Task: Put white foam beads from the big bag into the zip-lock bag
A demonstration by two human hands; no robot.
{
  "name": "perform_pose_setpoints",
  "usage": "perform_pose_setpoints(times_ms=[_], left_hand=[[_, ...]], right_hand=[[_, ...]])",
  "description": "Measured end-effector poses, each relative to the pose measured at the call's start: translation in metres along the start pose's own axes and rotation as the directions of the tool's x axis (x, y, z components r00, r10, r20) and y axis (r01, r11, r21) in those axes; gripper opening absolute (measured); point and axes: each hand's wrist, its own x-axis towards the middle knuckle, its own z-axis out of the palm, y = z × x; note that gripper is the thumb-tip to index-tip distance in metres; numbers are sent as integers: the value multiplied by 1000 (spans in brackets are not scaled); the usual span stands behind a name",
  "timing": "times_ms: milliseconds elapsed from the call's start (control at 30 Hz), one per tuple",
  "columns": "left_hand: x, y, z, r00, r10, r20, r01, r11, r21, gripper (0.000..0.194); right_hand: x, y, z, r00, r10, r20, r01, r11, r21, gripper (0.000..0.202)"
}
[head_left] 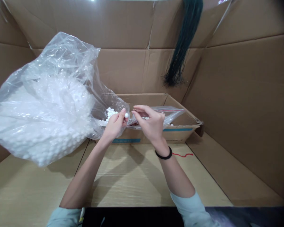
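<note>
My left hand (115, 124) pinches a white ball (126, 115) between thumb and fingers, at the mouth of a big clear plastic bag (68, 50). Loose white balls (110, 112) lie in the bag's opening, and many more fill its body on the left. Just to the right, my right hand (152, 123) has thumb and fingertips drawn together near the ball; whatever they hold is too small to name. Under and behind that hand lies a clear zip bag (172, 114) with small white and dark reddish bits inside. Both bags rest at a shallow cardboard box (180, 134).
A bundle of dark green strands (184, 44) hangs at the back against tall cardboard walls (246, 94). On the pale tabletop (123, 176), a short red string (183, 155) lies right of my right wrist. The large bag covers the table's left side.
</note>
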Motion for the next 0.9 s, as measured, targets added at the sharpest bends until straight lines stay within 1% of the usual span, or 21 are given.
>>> perform_pose_setpoints(times_ms=[133, 233, 367, 533, 667, 800, 900], left_hand=[[2, -4, 2, 999, 4, -53, -3, 1000, 27, 47], [2, -4, 3, 998, -3, -68, 6, 999, 48, 48], [1, -4, 3, 998, 9, -68, -1, 993, 115, 51], [-1, -5, 3, 989, 53, -138, -17, 969, 248, 54], [-4, -3, 4, 982, 76, -171, -16, 944, 330, 55], [-6, 0, 4, 977, 85, -198, -3, 924, 382, 54], [-7, 3, 2, 973, 86, -212, 21, 890, 456, 53]], right_hand=[[-5, 1, 7, 992, -124, -2, 123, 989, -86, 13], [-8, 3, 9, 986, -165, 12, 165, 980, -107, 13], [-10, 3, 12, 987, -160, 26, 162, 980, -112, 12], [-13, 1, 15, 980, -198, 28, 200, 970, -139, 14], [-14, 0, 15, 971, -224, 80, 234, 959, -158, 18], [-15, -2, 14, 973, -191, 128, 211, 962, -171, 21], [-15, -4, 15, 975, -158, 156, 179, 975, -135, 21]])
